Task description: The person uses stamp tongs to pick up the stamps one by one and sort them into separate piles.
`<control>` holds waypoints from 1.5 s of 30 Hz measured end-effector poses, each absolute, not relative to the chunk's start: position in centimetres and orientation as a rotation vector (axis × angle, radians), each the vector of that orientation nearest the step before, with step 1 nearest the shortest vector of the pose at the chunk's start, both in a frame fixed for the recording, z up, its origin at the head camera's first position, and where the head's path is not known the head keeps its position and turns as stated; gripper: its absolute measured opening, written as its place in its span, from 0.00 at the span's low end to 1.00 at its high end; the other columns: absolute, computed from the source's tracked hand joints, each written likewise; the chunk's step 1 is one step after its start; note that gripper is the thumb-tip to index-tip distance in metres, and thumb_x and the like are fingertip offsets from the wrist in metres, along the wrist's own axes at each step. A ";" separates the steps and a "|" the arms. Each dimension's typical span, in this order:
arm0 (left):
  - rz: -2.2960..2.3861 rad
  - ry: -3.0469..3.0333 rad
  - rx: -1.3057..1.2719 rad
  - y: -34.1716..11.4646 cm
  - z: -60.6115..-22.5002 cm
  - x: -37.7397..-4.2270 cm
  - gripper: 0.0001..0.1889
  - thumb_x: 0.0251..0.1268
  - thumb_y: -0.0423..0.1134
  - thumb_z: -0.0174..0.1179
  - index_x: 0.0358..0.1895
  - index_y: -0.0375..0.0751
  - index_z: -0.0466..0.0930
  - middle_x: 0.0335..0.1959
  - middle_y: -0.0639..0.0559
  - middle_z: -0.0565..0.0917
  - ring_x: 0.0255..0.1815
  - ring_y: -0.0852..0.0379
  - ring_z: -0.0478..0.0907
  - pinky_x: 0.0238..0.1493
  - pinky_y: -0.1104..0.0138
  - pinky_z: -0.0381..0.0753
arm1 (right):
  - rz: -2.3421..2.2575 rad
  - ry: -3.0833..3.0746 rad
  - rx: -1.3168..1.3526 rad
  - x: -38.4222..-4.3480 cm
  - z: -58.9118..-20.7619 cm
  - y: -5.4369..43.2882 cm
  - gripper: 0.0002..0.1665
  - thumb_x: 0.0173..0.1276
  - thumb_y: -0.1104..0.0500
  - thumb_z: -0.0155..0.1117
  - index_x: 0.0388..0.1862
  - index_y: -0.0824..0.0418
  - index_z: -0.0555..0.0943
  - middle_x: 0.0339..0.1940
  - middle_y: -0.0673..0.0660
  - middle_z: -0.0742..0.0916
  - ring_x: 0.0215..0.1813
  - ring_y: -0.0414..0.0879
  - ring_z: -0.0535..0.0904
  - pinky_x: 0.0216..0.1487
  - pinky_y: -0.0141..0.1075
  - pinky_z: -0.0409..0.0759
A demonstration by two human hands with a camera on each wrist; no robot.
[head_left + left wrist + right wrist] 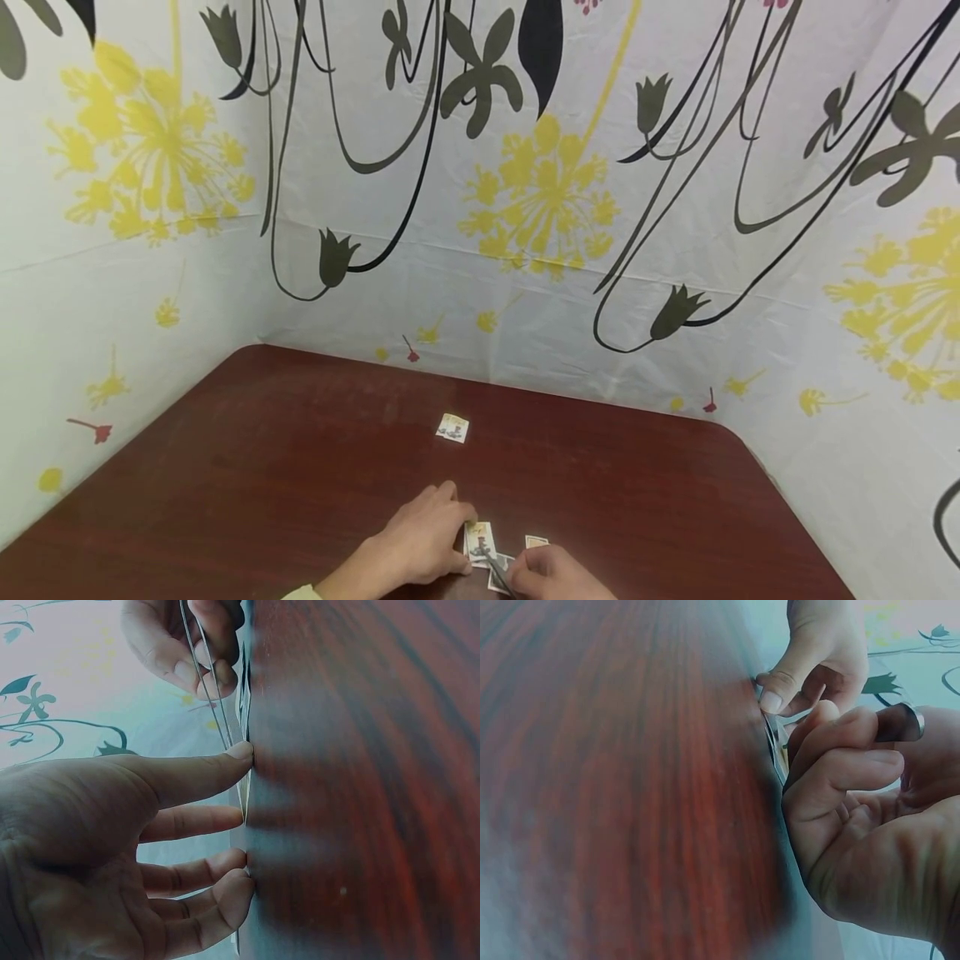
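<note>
My right hand grips metal tweezers, whose prongs reach down to a small stamp-like paper piece with yellow and dark print. My left hand lies at this piece's left side, its fingertips resting on the tabletop around its edge. In the left wrist view the thumb and fingers are mostly straight. Partly under the tweezers is a second, greyish piece. A third piece shows just beyond the right hand, which hides part of it. The right wrist view shows curled fingers around the tweezers' end.
Farther back on the dark red-brown table lies another small printed piece. White cloth with yellow flowers and dark vines hangs behind the table and along both sides.
</note>
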State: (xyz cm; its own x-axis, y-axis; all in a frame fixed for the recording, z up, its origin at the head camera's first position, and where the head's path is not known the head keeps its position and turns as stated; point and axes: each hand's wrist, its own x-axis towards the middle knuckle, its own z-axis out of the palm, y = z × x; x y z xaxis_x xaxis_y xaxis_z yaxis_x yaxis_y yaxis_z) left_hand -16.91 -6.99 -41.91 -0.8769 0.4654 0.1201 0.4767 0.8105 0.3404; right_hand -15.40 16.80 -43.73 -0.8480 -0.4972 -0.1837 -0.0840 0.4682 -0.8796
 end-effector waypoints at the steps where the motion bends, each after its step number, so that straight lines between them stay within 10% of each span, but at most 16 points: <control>1: -0.567 -2.958 -0.770 -7.0 -41.9 -16.9 0.21 0.47 0.49 0.83 0.45 0.51 0.88 0.38 0.57 0.75 0.38 0.58 0.71 0.33 0.65 0.76 | -1.347 2.310 -0.497 -15.4 -43.8 16.8 0.14 0.66 0.59 0.59 0.31 0.68 0.85 0.23 0.48 0.80 0.25 0.36 0.72 0.26 0.27 0.67; 45: -0.573 -2.986 -0.726 -6.8 -42.0 -17.0 0.22 0.47 0.51 0.83 0.45 0.51 0.86 0.41 0.56 0.76 0.41 0.57 0.73 0.37 0.63 0.79 | -1.521 2.204 -0.374 -15.5 -42.1 17.3 0.11 0.74 0.61 0.56 0.34 0.67 0.81 0.18 0.49 0.79 0.21 0.37 0.71 0.24 0.27 0.69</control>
State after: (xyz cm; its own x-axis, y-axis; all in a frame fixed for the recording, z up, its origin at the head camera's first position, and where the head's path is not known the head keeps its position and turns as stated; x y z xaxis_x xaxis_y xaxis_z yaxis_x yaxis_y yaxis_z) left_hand -17.03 -6.83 -41.98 -0.8920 0.4409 0.0997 0.4465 0.8248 0.3469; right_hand -15.52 17.34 -42.07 -0.8694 -0.4531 -0.1969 0.0235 0.3603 -0.9326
